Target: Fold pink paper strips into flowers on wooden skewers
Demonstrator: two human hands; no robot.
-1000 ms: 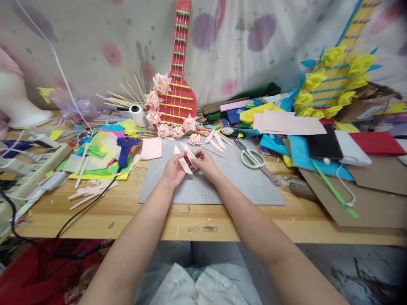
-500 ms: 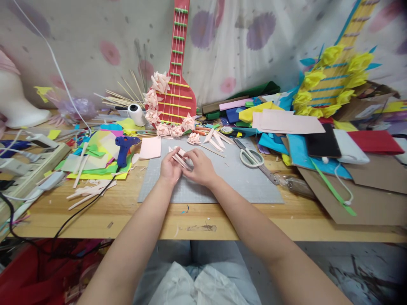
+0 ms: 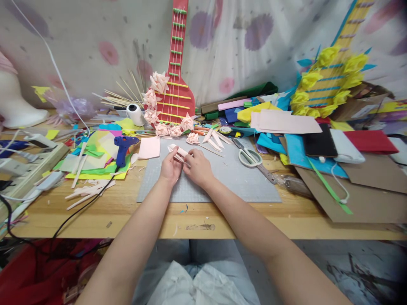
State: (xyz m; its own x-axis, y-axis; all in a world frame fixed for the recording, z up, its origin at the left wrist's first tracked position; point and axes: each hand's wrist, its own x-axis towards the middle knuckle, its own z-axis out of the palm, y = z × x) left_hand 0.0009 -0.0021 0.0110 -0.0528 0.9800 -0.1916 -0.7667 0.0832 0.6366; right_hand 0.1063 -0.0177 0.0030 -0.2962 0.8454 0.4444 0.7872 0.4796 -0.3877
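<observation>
My left hand (image 3: 171, 167) and my right hand (image 3: 199, 166) meet over the grey cutting mat (image 3: 235, 182). Between them is a folded piece of pale pink paper (image 3: 178, 151), pinched by the fingers of both; its lower part is hidden behind the fingers. Just beyond the hands lies a pale pink paper flower (image 3: 193, 138). Pointed pink paper pieces (image 3: 213, 140) are spread to its right. A square pink sheet (image 3: 149, 148) rests at the mat's back left corner.
Scissors (image 3: 251, 157) lie on the mat's right side. A blue glue gun (image 3: 122, 151) sits on coloured paper at left, its cable crossing the table. A red paper guitar with pink flowers (image 3: 178, 97) stands behind. Stacked sheets and cardboard (image 3: 333, 199) cover the right.
The fingers of my right hand have drawn in closer around the folded pink paper, and the paper has turned a little. The whole view has shifted slightly.
</observation>
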